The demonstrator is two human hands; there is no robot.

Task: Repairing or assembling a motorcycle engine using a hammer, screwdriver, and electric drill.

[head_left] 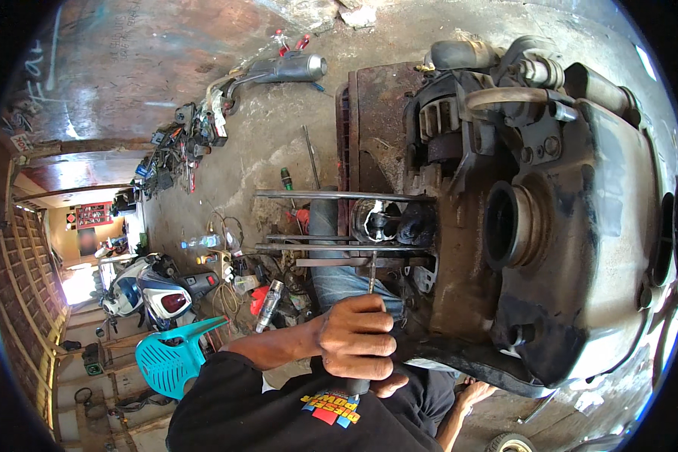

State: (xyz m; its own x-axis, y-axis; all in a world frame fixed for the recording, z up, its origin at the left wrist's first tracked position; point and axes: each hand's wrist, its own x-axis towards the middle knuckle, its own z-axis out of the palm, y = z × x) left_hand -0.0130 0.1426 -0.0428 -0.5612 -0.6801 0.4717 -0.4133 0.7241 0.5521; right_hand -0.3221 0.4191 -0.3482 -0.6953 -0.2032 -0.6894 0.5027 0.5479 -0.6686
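My left hand (358, 337) is closed in a fist around a screwdriver (373, 273). Its thin metal shaft points up toward the engine, and the dark end of its handle shows below my fist. In front is a large, dirty engine (565, 248) with long metal studs (339, 196) sticking out to the left. Between the studs, an opening with a pale, jagged rim (377, 221) shows dark metal parts inside. At the lower right, below the engine's black lower edge, is my right hand (476, 393). It is small in view, and whether it grips anything is unclear.
A rusty metal stand (380, 105) is behind the engine. On the floor lie a green-handled screwdriver (286, 178), a spray can (270, 305), an exhaust muffler (290, 68) and piled parts (181, 147). A teal plastic chair (172, 365) and a white motorcycle (151, 290) stand at left.
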